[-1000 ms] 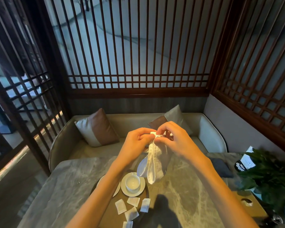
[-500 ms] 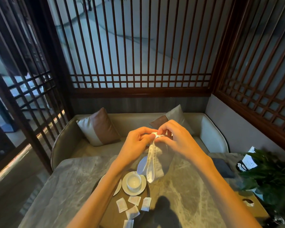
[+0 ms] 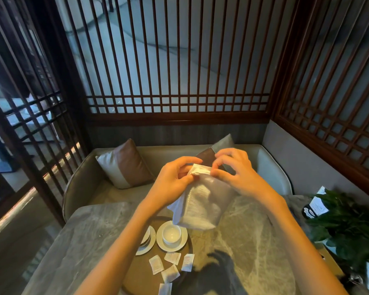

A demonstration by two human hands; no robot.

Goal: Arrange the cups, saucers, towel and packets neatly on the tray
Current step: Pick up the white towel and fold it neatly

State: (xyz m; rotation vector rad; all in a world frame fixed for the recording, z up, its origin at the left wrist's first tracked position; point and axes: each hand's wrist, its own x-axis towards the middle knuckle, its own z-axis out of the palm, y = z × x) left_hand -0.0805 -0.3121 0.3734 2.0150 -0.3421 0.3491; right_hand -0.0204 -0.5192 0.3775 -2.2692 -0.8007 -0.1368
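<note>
Marble table [image 3: 254, 241], left hand [image 3: 173, 179] and right hand [image 3: 237, 173] pinching towel [image 3: 200, 205] above tray [image 3: 141, 273], card [image 3: 316, 206] print unreadable

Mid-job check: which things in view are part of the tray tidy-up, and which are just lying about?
Job in hand:
towel, pinched at its top by left hand and right hand
cup on saucer
second saucer
packets
tray

Lying about:
cushions
plant
printed card

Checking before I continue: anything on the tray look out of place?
Yes: the packets lie scattered at mixed angles on the tray's near part. The towel is off the tray, pinched at its top by the left hand and right hand.
</note>
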